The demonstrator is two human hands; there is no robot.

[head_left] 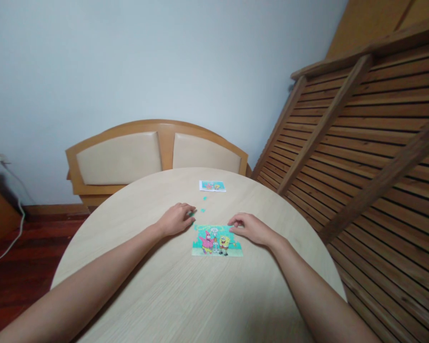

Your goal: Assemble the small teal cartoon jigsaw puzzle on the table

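A jigsaw puzzle lies flat on the round table, its picture showing a pink starfish, a pale figure and a yellow sponge on teal. Its top edge looks uneven. My left hand is just beyond its upper left corner, thumb and fingers closed around a small teal puzzle piece. At the upper right corner rests my right hand, fingers loosely bent and apart, fingertips at the puzzle's edge and nothing seen in them. Two loose teal pieces, one nearer and one farther, lie beyond the puzzle.
A small picture card with a similar scene lies near the far side of the wooden table. Behind the table stands a padded headboard against the wall. A slatted wooden frame leans at the right. A white cable hangs at the left.
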